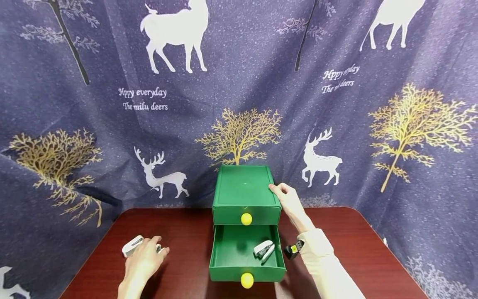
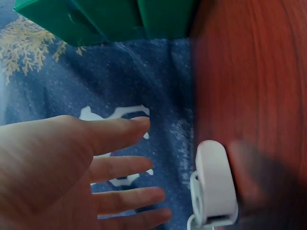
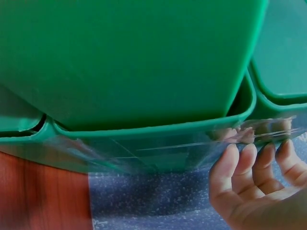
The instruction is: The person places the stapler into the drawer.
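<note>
My left hand (image 1: 143, 257) hovers over the left of the table, fingers extended and thumb apart. Under and beside it lies a white stapler-like object (image 1: 132, 246), partly covered by the hand; in the left wrist view the white object (image 2: 216, 184) rests on the table past the fingertips. A green two-drawer cabinet (image 1: 244, 187) stands at the centre back. With its fingertips, my right hand (image 1: 291, 203) touches the cabinet's upper right side, as the right wrist view shows the fingers (image 3: 244, 165) against it. The lower drawer (image 1: 233, 245) is pulled out, holding a white and dark grey stapler (image 1: 264, 251).
Yellow round knobs sit on the upper drawer (image 1: 265, 216) and the lower one. The reddish-brown table (image 1: 183, 236) spreads to both sides. Behind it hangs a blue cloth (image 1: 239, 83) printed with deer and trees. A black wristband device (image 1: 293, 249) sits at my right wrist.
</note>
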A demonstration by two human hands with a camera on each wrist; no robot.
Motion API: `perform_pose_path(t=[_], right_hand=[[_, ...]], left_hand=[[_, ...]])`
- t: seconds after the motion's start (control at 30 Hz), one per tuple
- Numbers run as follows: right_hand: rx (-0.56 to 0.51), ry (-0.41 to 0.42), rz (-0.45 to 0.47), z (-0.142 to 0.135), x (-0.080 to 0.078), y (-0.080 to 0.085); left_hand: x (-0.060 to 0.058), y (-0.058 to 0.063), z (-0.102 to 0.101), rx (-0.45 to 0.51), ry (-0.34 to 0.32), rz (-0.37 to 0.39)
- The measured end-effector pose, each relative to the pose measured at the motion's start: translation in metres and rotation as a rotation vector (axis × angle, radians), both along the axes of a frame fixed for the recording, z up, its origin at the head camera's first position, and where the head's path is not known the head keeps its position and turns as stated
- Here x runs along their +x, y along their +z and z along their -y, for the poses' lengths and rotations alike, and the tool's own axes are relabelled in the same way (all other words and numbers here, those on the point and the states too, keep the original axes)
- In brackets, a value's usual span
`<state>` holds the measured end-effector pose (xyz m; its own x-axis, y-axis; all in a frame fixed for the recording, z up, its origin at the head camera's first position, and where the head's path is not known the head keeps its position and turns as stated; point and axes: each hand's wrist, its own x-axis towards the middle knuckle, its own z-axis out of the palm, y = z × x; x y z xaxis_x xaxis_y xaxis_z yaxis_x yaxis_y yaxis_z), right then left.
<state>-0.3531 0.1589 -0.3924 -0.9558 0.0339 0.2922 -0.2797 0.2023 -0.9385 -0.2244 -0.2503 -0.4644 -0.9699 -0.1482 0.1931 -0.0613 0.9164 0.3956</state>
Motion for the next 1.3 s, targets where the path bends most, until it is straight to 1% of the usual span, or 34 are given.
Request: perform_pose_path(t=[0.1, 0.17, 0.33, 0.43, 0.67, 0.83, 0.93, 1.17, 1.3], right_hand=[[-0.012, 0.014, 0.006, 0.0, 0.0, 0.0], [-0.007, 0.0, 0.011, 0.0, -0.001, 0.0], [0.02, -0.036, 0.007, 0.001, -0.001, -0.001], [0.009, -0.025, 0.002, 0.0, 0.0, -0.002], [-0.001, -0.026, 0.001, 0.0, -0.001, -0.002], [-0.001, -0.027, 0.009, 0.001, -0.002, -0.001], [-0.011, -0.012, 0.013, 0.0, -0.001, -0.001], [-0.012, 0.015, 0.004, -0.001, 0.0, -0.001], [-0.009, -0.003, 0.012, -0.001, -0.001, -0.002]], left_hand=[[0.0, -0.005, 0.006, -0.005, 0.014, 0.021], [-0.001, -0.008, 0.009, 0.001, 0.023, 0.04], [-0.001, -0.016, 0.015, 0.011, 0.026, 0.071], [-0.002, -0.019, 0.017, 0.01, 0.018, 0.08], [-0.005, -0.021, 0.018, 0.02, 0.012, 0.094], [-0.007, -0.022, 0.02, 0.027, 0.017, 0.132], [-0.007, -0.024, 0.022, 0.032, 0.02, 0.151], [-0.01, -0.027, 0.023, 0.027, 0.032, 0.134], [-0.01, -0.028, 0.022, 0.03, 0.036, 0.117]])
